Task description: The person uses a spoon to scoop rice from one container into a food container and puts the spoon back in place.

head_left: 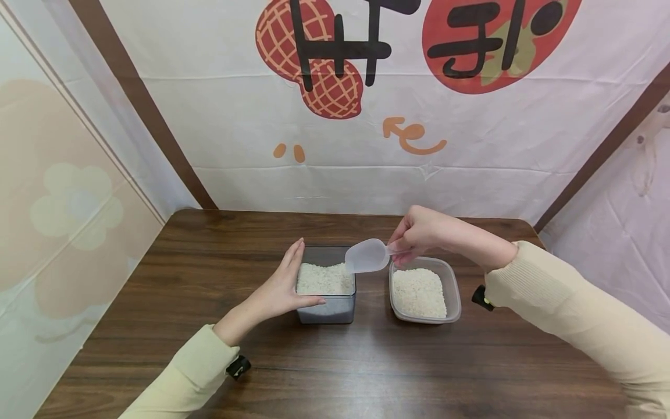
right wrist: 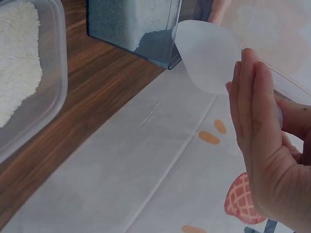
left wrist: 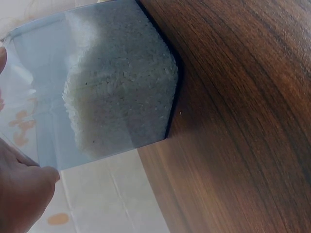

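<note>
My left hand [head_left: 280, 290] holds a clear grey-blue plastic container [head_left: 327, 314] at its left side, thumb along the near rim and fingers toward the back. White rice [left wrist: 121, 80] fills much of it, as the left wrist view shows through the wall. Above the right rim tilts a translucent white scoop [head_left: 368, 256], its lip over the rice. My right hand [head_left: 421, 233] pinches the scoop's handle from above, over the back of a second, shallower clear tub [head_left: 453, 291]. That tub holds rice [head_left: 419, 293] too.
Both containers stand on a dark wood-grain table [head_left: 335, 372]. Behind its back edge hangs a white printed cloth [head_left: 220, 134], with another pale curtain [head_left: 78, 233] along the left. Black bands sit at both sleeve cuffs.
</note>
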{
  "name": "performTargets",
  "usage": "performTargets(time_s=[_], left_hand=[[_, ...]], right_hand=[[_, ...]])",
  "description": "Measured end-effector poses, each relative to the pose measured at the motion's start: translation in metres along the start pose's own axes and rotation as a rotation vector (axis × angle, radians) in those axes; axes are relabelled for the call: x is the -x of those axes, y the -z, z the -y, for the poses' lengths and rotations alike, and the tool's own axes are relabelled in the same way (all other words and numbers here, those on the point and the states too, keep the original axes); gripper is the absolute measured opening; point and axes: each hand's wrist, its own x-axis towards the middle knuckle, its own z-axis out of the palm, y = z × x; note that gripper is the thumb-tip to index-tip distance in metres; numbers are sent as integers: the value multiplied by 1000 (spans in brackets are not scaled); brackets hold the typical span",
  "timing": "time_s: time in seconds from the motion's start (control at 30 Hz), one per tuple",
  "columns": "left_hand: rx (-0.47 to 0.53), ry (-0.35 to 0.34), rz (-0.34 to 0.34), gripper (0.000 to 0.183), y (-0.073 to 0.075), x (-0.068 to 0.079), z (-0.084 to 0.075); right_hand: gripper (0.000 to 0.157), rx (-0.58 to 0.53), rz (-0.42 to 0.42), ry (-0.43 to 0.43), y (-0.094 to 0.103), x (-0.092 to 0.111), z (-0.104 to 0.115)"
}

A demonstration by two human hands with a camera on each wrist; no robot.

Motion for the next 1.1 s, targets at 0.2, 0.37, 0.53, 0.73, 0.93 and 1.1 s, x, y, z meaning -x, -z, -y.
performTargets(time_s=[0.2,0.37,0.53,0.73,0.93,1.1], left_hand=[[-3,7,8,118,0,-1,-1],[-3,9,12,119,1,-2,-1],[-6,-1,1,119,1,-2,-1],[-2,3,-1,119,1,-2,-1],[10,15,9,119,1,-2,0],[13,14,13,119,1,-1,-1]], right_hand=[[14,92,-30,1,-7,-5,14],[11,200,-61,-34,-12,-9,26],[12,326,-71,-55,-15,-11,37],[19,452,-85,-60,-21,-16,49],[24,510,-98,-95,-29,-23,59],[23,529,-104,-159,-36,-31,68]])
